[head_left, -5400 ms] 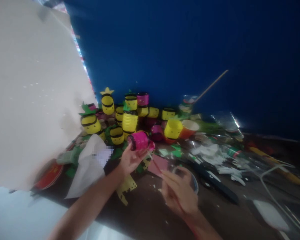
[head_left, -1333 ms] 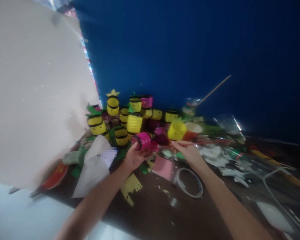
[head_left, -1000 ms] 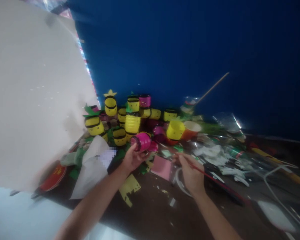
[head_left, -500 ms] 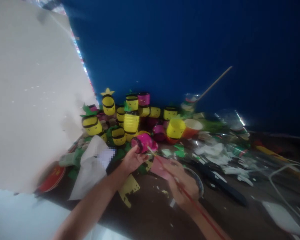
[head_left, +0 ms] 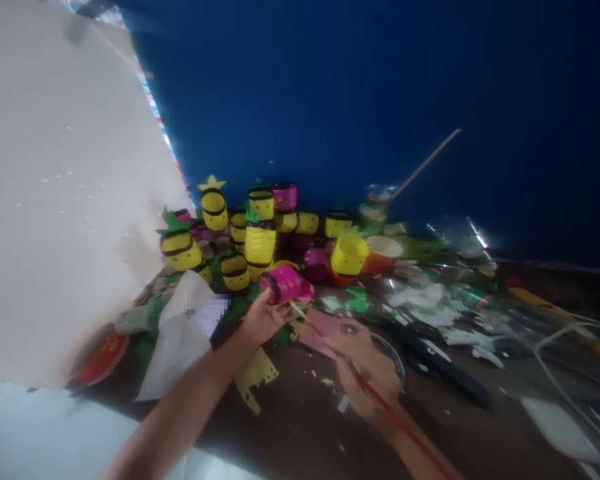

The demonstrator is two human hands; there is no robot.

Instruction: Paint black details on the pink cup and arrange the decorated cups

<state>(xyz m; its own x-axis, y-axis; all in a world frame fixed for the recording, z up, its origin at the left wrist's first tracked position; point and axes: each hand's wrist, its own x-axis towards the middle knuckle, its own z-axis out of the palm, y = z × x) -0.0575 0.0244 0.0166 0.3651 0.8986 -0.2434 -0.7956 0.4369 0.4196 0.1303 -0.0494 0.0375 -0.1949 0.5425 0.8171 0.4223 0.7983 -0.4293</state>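
My left hand (head_left: 266, 321) grips a small pink cup (head_left: 286, 283) with a dark rim, tilted on its side. In my right hand (head_left: 367, 370) is a thin paintbrush (head_left: 314, 327) with a red handle. Its pale tip lies at the cup's lower edge; whether it touches the cup I cannot tell. A pink sheet (head_left: 316, 337) lies behind the fingers of my right hand. Just beyond the held cup are a yellow cup (head_left: 350, 255) and another pink cup (head_left: 316, 263).
Several yellow cups with dark bands, one a tall stack (head_left: 260, 243), crowd the back. White paper (head_left: 177, 333) and a red round object (head_left: 101, 357) lie left. A yellow foam scrap (head_left: 257, 377) is near my left wrist. White scraps (head_left: 425, 303) and a black bar (head_left: 443, 367) are right.
The brush tip has moved from over the pink cup's side down to its lower edge. The cup has turned slightly in my left hand. The whole view has shifted a little.
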